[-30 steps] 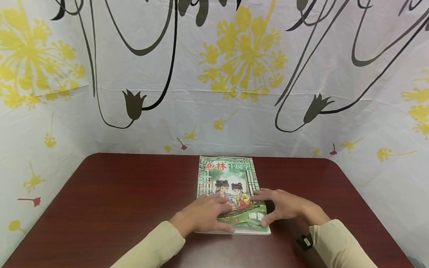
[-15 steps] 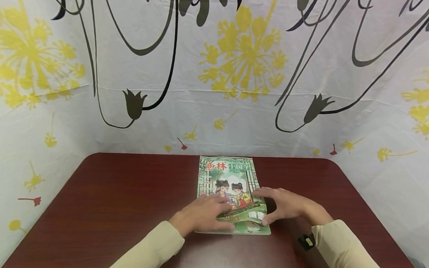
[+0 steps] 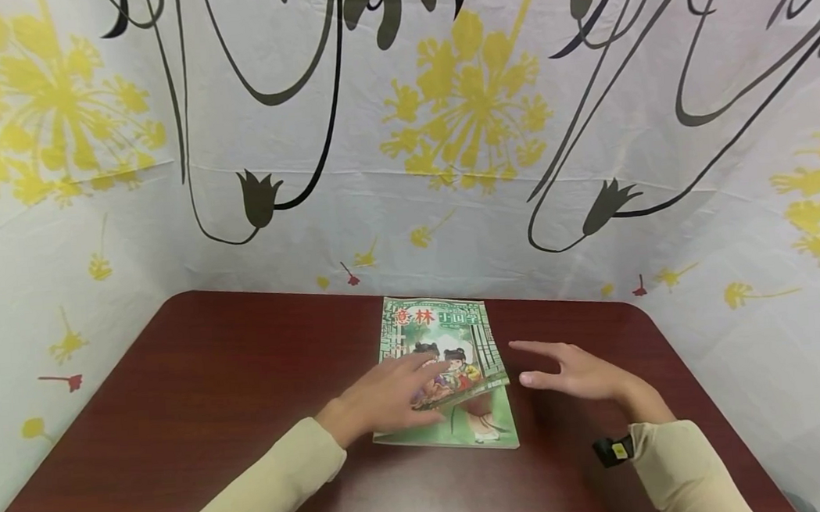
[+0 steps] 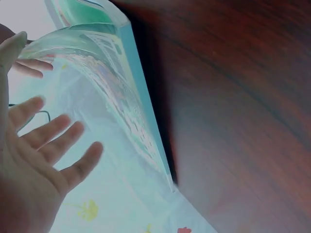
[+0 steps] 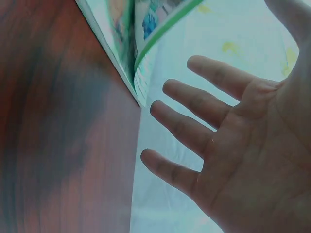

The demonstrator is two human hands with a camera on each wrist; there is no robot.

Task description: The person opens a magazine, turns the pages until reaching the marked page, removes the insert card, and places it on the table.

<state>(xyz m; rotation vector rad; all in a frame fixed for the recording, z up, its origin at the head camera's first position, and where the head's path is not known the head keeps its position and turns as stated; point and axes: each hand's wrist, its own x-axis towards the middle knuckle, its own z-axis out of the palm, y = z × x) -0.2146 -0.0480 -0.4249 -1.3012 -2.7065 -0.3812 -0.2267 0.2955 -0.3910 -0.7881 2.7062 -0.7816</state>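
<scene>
A magazine (image 3: 449, 316) with a green illustrated cover lies face up on the dark red table. Its cover bows up at the near end, baring a green page (image 3: 490, 419) beneath. Over the left part of the cover is my left hand (image 3: 390, 386), fingers extended. The left wrist view has its thumb (image 4: 13, 51) right at the raised cover's edge, with the other fingers spread apart from the paper. Right of the magazine, my right hand (image 3: 586, 366) hovers with thumb and fingers extended, holding nothing. Its spread fingers (image 5: 180, 126) are clear of the pages in the right wrist view.
The dark red table (image 3: 248, 375) ends just behind the magazine. White cloth (image 3: 297, 255) with plant prints hangs around its back and sides. A small black device (image 3: 614, 451) sits at the right wrist.
The cover's near edge has risen and bent back, exposing the page under it. My right hand has moved away to the right, and my left hand has shifted slightly along with the cover.
</scene>
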